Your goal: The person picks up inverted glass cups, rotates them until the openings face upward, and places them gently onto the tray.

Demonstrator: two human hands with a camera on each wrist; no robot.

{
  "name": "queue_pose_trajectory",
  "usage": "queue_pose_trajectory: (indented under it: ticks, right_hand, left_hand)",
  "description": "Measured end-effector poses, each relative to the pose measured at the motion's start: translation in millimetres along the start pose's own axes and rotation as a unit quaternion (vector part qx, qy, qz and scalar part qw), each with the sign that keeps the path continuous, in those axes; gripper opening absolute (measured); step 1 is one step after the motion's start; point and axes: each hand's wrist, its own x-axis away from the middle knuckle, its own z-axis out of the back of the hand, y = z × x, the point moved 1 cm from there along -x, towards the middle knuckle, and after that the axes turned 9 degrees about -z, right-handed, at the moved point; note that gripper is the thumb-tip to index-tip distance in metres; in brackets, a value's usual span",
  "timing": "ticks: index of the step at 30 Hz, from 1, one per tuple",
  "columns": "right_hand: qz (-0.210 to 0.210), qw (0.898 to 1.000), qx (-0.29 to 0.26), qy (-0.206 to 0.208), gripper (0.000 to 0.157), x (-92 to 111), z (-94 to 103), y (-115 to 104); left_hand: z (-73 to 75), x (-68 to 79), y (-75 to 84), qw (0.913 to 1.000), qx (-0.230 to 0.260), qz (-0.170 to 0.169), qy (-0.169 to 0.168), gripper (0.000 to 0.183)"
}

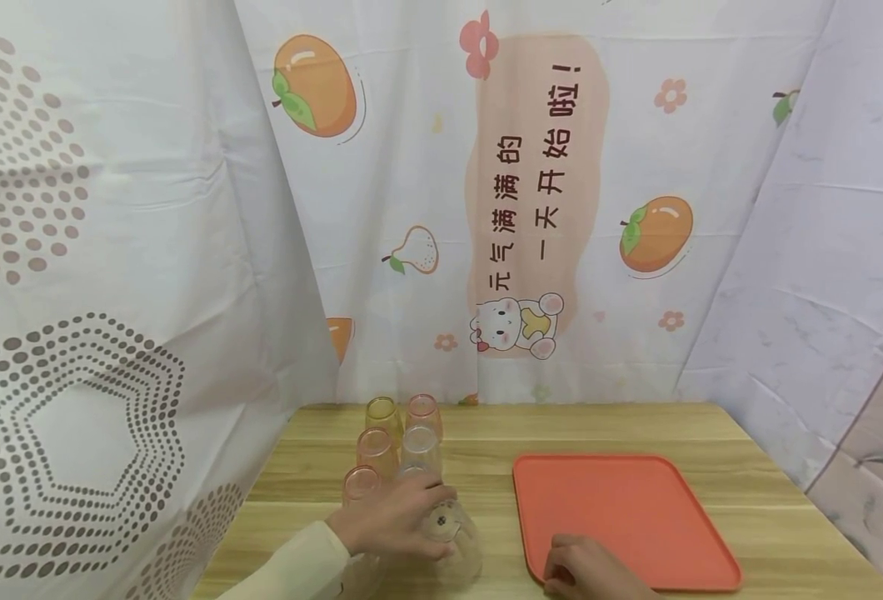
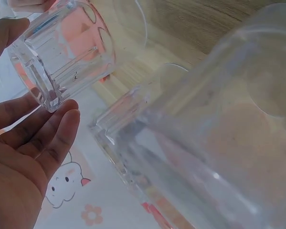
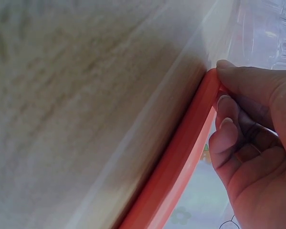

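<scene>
My left hand (image 1: pixel 404 517) reaches over a group of glasses and grips a clear glass (image 1: pixel 460 550) by its thick base, which faces up. In the left wrist view, my thumb is on one side of this glass (image 2: pixel 71 57) and the fingers (image 2: pixel 57 129) on the other. At the near left corner of an orange-red tray (image 1: pixel 621 517), my right hand (image 1: pixel 587 571) pinches the rim. The right wrist view shows thumb and curled fingers at the tray's edge (image 3: pixel 181 152).
Behind my left hand stand several tinted and clear glasses, among them a yellow glass (image 1: pixel 383 412), a pink glass (image 1: pixel 423 408) and an orange glass (image 1: pixel 376 450). The wooden table (image 1: pixel 479 433) is bordered by printed curtains (image 1: pixel 411 167) at the back and sides.
</scene>
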Motion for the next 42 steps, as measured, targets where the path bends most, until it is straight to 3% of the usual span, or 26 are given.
queue_pose_trajectory:
  ticks: [18,29,35,38,42]
  right_hand:
    - [-0.003,1.000,-0.005,-0.001,0.008,-1,0.5,1]
    - [-0.007,0.999,-0.034,-0.008,0.008,0,-1.1,5]
    - [0.002,0.999,-0.051,-0.003,0.013,1,-0.8,7]
    - [-0.020,0.997,-0.077,-0.008,0.015,1,0.3,7]
    - [-0.080,0.987,-0.139,-0.019,0.014,-1,2.7,7]
  left_hand:
    - [-6.4,-16.2,5.4,0.9979,-0.034,-0.018,0.053,0.051]
    - [-12.1,-22.9,7.2,0.9982,0.021,-0.004,0.057,0.057]
    - [-13.9,-26.6,9.5,0.9963,0.040,0.001,0.076,0.058]
    - [-14.8,-28.1,10.7,0.9954,0.039,0.008,0.088,0.057]
    - [-16.6,-30.6,11.4,0.9939,0.035,0.015,0.103,0.056]
